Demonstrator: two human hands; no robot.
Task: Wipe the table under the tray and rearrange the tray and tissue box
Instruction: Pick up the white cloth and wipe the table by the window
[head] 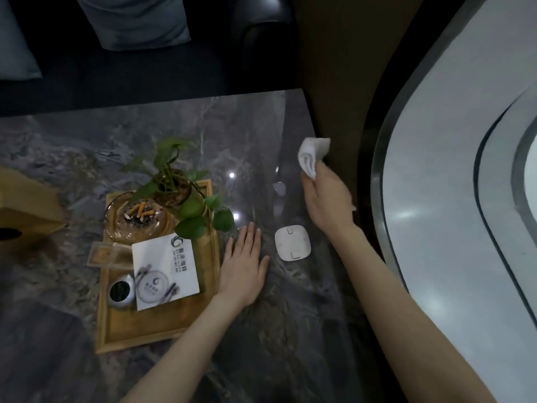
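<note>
A wooden tray [151, 333] lies on the grey marble table [290, 315], left of centre. It carries a potted plant [177, 181], a glass ashtray [136, 216] with cigarette butts, a white card [165, 271], a small clear box and a small round metal pot. My left hand [244, 266] lies flat on the table, fingers apart, touching the tray's right edge. My right hand [325, 199] is raised near the table's right edge, gripping a folded white cloth [312, 154]. A wooden tissue box [26, 210] stands at the far left, partly cut off.
A white rounded square device [292, 242] lies on the table between my two hands. A dark sofa with cushions [130, 21] runs behind the table. To the right, beyond a narrow dark gap, is a large pale curved surface [450, 213].
</note>
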